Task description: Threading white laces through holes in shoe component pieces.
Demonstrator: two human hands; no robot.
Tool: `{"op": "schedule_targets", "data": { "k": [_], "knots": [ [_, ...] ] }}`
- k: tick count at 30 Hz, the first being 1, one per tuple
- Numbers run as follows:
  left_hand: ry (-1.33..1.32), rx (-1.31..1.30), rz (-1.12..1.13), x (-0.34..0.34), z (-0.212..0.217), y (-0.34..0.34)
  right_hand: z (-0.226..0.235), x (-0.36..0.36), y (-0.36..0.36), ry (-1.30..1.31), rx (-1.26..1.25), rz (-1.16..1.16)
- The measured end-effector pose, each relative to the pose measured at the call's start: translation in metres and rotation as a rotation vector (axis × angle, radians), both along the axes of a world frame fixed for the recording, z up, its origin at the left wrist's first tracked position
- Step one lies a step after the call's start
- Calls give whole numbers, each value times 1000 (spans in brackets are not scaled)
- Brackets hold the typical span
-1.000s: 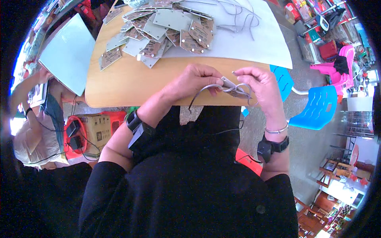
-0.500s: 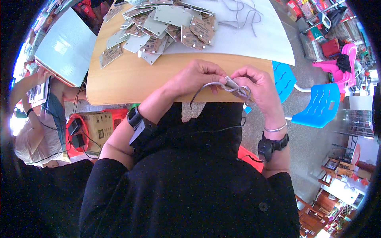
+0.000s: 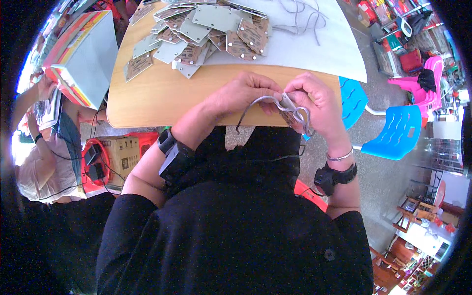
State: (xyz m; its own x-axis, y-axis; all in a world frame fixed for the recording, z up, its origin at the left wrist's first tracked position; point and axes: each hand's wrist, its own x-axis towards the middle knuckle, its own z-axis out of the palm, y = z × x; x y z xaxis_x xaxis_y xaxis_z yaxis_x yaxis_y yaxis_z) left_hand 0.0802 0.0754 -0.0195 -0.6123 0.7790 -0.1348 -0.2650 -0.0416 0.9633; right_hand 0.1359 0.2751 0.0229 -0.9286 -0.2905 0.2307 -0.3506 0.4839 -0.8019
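My left hand and my right hand meet just above the table's near edge, fingertips pinched together on both sides of a small grey plate. A grey cord loops around the fingers and the plate; its darker free end hangs below my left hand. More loops of it lie under my right fingers, which partly hide them. Which fingers grip the cord and which the plate is hard to make out. Beyond my hands lies a heap of grey plates, several with brown printed backing and white knobs.
Loose grey cords lie on a white sheet over the wooden table. At left a person's hand holds a white box. Blue chairs stand at right; a cardboard box sits lower left.
The plate between my fingers has turned more upright, and the cord loops have shifted slightly. At left, the other person's box has tilted, showing its coloured side.
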Motion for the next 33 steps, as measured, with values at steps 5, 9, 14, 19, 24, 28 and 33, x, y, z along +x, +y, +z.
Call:
{"op": "schedule_targets", "data": {
  "k": [5, 9, 14, 19, 24, 28, 33],
  "knots": [
    [-16, 18, 16, 1, 0, 1, 2, 7, -2, -357, -192, -111],
    [-20, -41, 39, 2, 7, 2, -14, 4, 4, -199, -183, -22],
    [30, -84, 10, -1, 7, 0, -15, 5, 5, -280, -253, 39],
    [23, -114, 32, 0, 9, 2, -14, 9, -1, -448, -452, -53],
    [47, -94, 14, -2, 2, 0, -4, 7, 1, -533, -478, -26],
    [59, -89, 13, -3, 3, -1, -1, 5, 2, -582, -478, -17],
    [77, -119, 33, 0, 10, 0, -10, 1, 0, -522, -442, -42]
  ]
}}
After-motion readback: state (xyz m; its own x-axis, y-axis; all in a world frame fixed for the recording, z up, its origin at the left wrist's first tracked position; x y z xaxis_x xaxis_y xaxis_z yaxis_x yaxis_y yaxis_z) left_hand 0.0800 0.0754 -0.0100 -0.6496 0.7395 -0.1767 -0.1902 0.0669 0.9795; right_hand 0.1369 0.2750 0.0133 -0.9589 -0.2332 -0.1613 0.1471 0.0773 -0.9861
